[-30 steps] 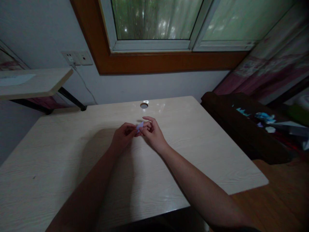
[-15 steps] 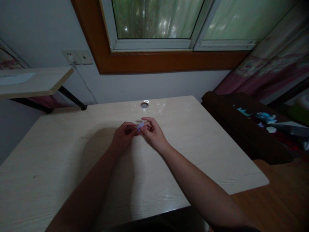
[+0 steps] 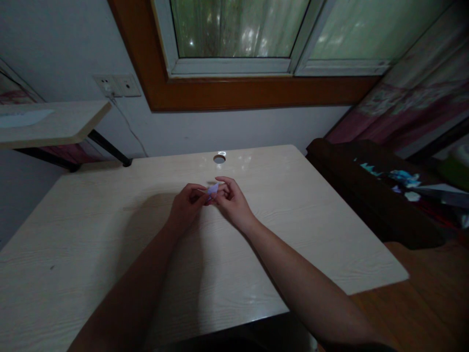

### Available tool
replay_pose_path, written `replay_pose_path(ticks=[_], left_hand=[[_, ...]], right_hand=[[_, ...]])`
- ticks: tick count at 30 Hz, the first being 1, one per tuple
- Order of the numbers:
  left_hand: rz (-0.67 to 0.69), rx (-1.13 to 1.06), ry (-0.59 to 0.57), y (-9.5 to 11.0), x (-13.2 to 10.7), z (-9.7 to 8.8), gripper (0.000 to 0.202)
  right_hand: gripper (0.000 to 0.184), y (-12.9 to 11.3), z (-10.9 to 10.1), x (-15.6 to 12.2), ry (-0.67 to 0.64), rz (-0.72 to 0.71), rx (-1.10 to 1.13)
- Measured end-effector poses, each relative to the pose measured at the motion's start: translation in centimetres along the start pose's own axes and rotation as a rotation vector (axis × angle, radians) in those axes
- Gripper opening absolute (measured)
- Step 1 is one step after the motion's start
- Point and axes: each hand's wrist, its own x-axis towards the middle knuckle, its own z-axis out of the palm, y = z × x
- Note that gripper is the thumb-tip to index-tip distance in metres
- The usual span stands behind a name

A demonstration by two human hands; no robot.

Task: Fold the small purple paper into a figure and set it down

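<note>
Left hand and right hand closely pinch a small lilac folded paper between them, tip pointing far right.

A black-legged shelf stands on the pale table.

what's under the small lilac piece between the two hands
The wood-grain desktop lies below the lilac piece, held between the left hand and right hand. The piece's underside and the spot directly beneath are covered, so whether they touch cannot be told.
</note>
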Motion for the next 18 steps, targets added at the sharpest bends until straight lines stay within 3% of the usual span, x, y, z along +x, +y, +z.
replay_pose_path(ticks=[18], left_hand=[[-0.026, -0.084, -0.029, 0.14, 0.10, 0.15, 0.042]], right_hand=[[0.048, -0.54, 0.10, -0.08, 0.032, -0.016, -0.047]])
